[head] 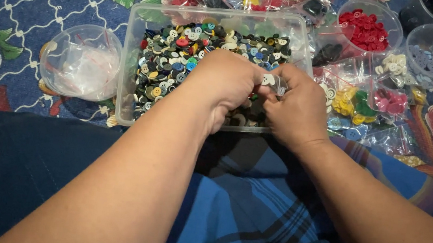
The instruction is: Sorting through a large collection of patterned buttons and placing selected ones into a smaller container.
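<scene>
A: What's w/ the hands rn?

B: Left hand (226, 84) is curled, fingertips pinching a small white button (268, 79). Right hand (298, 112) is curled too, pinching the mouth of a small clear bag (281, 85), I think – the bag is hard to make out. Both hover over the clear bin (131, 63) of mixed buttons (180, 56), right at its near-right part.

A: Risk?

B: Btn is tiny & the pinch is only fingertips. If it slips, it prob drops into the mixed pile & gets lost among lookalikes.

A: Anything else?

B: The bag mouth could fold shut, so the btn misses. Also, sorted bags (365, 103) and the tub of red buttons (366, 28) sit just beside the bin; an elbow or wrist nudge could tip them & re-mix colours. The empty round tub (81, 61) to the left is well apart, no issue.
</scene>
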